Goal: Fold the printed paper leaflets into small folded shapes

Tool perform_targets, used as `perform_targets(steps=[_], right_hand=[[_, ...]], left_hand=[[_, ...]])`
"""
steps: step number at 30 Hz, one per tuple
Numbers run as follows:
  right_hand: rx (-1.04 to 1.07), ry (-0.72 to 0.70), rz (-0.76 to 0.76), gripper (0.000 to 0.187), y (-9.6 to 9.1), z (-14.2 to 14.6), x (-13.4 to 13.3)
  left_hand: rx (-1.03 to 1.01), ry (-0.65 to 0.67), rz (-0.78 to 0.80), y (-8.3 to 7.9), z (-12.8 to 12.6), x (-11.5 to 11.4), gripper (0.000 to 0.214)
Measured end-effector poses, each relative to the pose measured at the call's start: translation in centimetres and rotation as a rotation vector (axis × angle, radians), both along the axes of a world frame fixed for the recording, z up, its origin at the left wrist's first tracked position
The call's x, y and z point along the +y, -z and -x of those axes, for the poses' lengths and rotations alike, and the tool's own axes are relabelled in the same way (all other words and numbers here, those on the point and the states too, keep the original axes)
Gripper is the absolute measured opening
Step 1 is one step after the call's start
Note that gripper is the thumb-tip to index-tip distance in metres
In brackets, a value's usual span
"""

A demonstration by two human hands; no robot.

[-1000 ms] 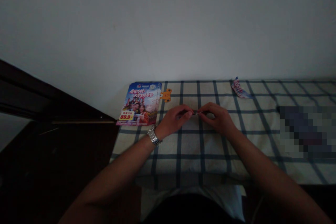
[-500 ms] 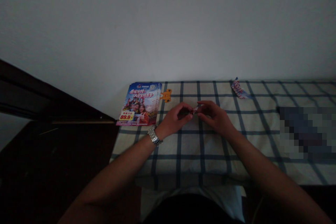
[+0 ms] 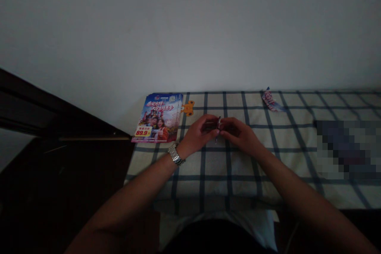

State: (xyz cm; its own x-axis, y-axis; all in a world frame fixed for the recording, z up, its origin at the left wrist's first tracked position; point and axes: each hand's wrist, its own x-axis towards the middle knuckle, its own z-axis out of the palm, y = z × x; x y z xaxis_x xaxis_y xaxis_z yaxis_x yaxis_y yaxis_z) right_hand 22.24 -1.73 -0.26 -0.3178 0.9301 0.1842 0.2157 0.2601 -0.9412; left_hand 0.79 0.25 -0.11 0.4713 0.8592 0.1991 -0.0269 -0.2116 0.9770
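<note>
Both my hands meet over the checked cloth point(image 3: 285, 147), a little way in front of me. My left hand point(image 3: 199, 135), with a metal watch point(image 3: 175, 154) on its wrist, pinches one side of a small folded piece of paper point(image 3: 218, 127). My right hand point(image 3: 238, 135) pinches the other side. The paper stands nearly upright between the fingertips and is too small and dark to read. A stack of colourful leaflets point(image 3: 157, 118) lies just left of my left hand.
An orange cut-out shape point(image 3: 188, 107) lies beside the leaflets. A folded strip of printed paper point(image 3: 271, 101) rests at the back near the white wall. A blurred dark patch point(image 3: 345, 147) sits on the right. Dark wooden furniture point(image 3: 65, 154) borders the cloth on the left.
My hands have drawn closer together. The small paper has turned from lying level between the fingertips to standing nearly upright.
</note>
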Motion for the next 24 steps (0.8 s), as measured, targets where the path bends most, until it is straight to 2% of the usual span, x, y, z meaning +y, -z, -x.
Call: perform_targets(steps=[24], right_hand=[[-0.075, -0.011, -0.043, 0.036, -0.3, 0.08, -0.03]], left_hand=[[-0.035, -0.013, 0.049, -0.24, -0.23, -0.09, 0.032]])
